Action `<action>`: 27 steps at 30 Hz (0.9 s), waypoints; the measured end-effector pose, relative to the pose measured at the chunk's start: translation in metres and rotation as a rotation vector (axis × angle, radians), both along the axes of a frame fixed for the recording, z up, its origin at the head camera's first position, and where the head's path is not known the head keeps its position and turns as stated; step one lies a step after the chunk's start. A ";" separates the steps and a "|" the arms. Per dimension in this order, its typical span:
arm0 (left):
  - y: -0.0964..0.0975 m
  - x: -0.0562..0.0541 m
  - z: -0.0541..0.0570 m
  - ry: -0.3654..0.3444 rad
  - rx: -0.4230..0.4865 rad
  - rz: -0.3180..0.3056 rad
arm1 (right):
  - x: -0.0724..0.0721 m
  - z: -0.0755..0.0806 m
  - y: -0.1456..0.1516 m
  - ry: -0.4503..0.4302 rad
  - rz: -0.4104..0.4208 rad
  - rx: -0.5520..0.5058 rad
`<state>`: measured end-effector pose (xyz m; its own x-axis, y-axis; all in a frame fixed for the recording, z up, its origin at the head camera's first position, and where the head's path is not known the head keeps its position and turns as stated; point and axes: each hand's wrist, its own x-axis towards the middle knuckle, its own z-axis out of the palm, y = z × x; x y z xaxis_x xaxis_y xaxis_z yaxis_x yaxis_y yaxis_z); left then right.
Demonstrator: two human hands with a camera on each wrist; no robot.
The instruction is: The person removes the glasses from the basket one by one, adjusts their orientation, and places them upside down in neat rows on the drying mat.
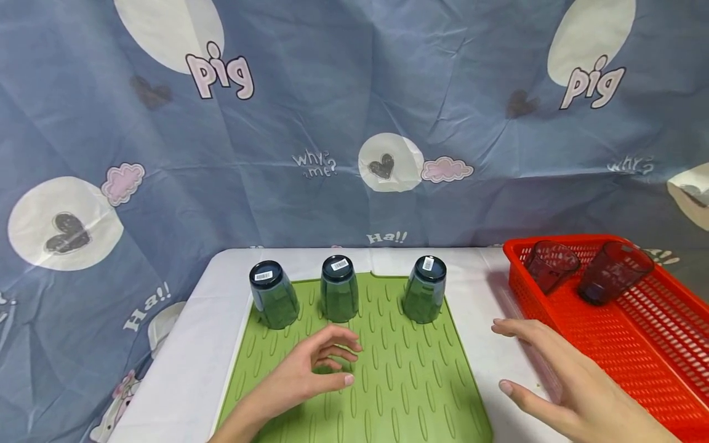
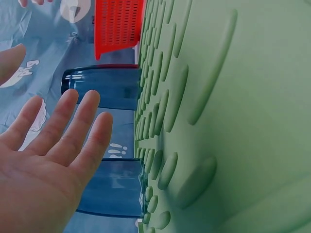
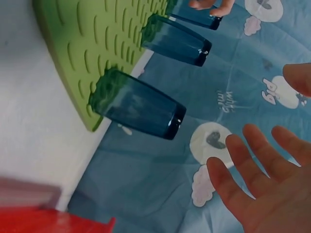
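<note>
Three blue-tinted glasses stand upside down along the back of a green ridged mat (image 1: 388, 375): one at the left (image 1: 275, 298), a middle glass (image 1: 340, 292) and one at the right (image 1: 425, 292). Barcode stickers show on their bases. My left hand (image 1: 316, 369) hovers over the mat in front of the middle glass, fingers relaxed and holding nothing. My right hand (image 1: 570, 381) is held above the white cloth between the mat and a red basket (image 1: 609, 344), thumb apart from the loosely straight fingers. In the right wrist view its palm (image 3: 277, 194) is bare.
Two more glasses lean inside the back of the red basket, one at its left corner (image 1: 551, 264) and another beside it (image 1: 613, 271). A white cloth (image 1: 172, 381) covers the table. Behind it hangs a blue printed curtain (image 1: 310, 111).
</note>
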<state>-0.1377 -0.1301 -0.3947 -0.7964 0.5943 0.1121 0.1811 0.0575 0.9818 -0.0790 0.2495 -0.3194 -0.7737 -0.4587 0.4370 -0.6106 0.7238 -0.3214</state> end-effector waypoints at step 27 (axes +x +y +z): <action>0.000 0.000 -0.003 0.010 -0.036 0.031 | -0.020 0.029 0.050 -0.100 -0.151 0.012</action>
<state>-0.1380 -0.1303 -0.3981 -0.8136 0.5729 0.0990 0.1886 0.0990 0.9771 -0.0994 0.3000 -0.2907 -0.8734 -0.3389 0.3497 -0.4605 0.8086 -0.3663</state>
